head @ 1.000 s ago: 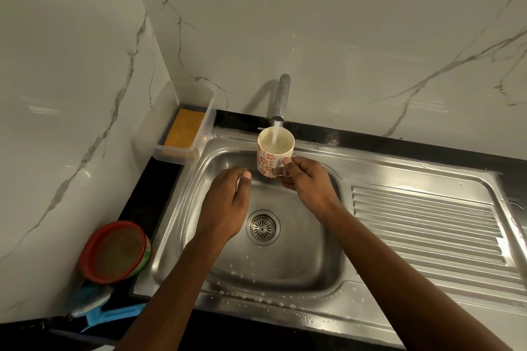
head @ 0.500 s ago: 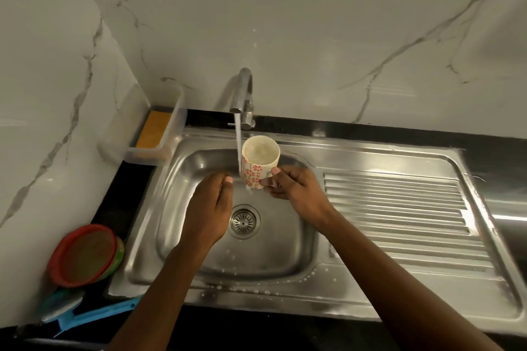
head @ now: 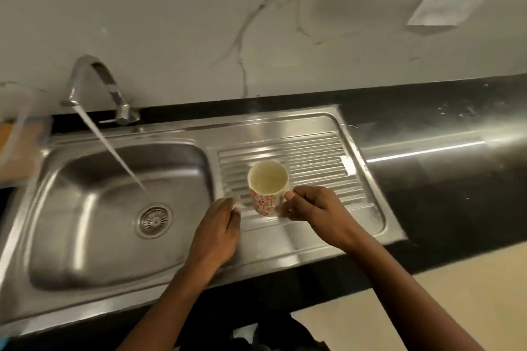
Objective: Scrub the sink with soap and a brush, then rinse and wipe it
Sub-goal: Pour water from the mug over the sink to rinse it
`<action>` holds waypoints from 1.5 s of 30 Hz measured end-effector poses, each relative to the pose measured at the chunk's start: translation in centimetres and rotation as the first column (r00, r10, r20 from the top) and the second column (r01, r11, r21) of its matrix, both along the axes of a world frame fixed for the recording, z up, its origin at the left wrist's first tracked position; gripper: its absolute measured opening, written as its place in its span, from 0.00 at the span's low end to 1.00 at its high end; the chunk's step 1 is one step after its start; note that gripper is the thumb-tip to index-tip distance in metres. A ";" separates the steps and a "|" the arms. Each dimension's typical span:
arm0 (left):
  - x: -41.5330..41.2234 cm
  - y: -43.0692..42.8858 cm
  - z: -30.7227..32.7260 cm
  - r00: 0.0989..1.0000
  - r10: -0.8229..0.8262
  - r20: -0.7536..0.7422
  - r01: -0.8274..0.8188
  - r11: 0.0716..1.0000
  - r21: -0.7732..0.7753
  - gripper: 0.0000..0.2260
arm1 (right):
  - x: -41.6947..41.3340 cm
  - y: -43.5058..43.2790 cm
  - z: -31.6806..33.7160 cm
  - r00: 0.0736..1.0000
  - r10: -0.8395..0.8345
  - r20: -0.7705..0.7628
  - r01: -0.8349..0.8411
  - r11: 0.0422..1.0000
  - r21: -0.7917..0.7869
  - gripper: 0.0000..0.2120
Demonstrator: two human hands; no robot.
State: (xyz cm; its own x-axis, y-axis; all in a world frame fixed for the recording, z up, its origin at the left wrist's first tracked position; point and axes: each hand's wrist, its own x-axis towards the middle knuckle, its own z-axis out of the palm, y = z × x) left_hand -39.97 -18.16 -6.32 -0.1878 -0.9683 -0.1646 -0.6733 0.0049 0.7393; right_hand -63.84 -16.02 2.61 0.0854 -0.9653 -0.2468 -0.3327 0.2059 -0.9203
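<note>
Steel sink point(head: 85, 208) wet, tap point(head: 94, 85) running; right hand point(head: 316, 208) grips mug point(head: 266, 188).

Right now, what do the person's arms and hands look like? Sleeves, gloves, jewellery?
Both forearms are bare as far as the frame shows; no sleeve reaches into view. The left hand and right hand wear no gloves. No ring, watch or bracelet shows on either. Motion blur smears the left fingertips, so fine detail there is unclear.

Left of the tap point(head: 112, 94), a clear tray point(head: 27, 134) with something orange inside is blurred and cut by the frame edge, while the mug's point(head: 266, 188) handle hides under the right hand point(head: 312, 208), and the left hand's fingertips point(head: 235, 205) smear.
</note>
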 end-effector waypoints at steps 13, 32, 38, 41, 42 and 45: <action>-21.0 5.1 -4.6 0.741 -0.603 0.295 0.643 0.765 -0.050 0.30 | -18.2 7.8 0.4 0.961 -0.073 -0.267 0.112 0.985 0.134 0.12; -27.3 2.8 -5.7 0.688 -0.618 0.380 0.679 0.733 -0.038 0.26 | -22.9 5.7 0.6 0.861 0.092 -0.500 -0.018 0.988 0.152 0.10; -26.4 4.0 -6.1 0.791 -0.478 0.381 0.526 0.850 -0.025 0.31 | -23.7 5.5 -0.1 0.857 0.102 -0.505 -0.019 0.986 0.168 0.14; -26.4 4.2 -5.8 0.812 -0.406 0.419 0.438 0.899 0.023 0.33 | -24.2 5.3 0.0 0.896 0.072 -0.439 0.001 0.987 0.163 0.11; -26.5 4.1 -5.8 0.807 -0.406 0.429 0.437 0.899 0.027 0.33 | -24.2 5.3 0.1 0.907 0.058 -0.417 0.010 0.987 0.159 0.10; -27.6 3.1 -5.6 0.776 -0.475 0.414 0.527 0.850 -0.011 0.32 | -24.1 5.2 0.2 0.911 0.035 -0.412 0.022 0.991 0.133 0.10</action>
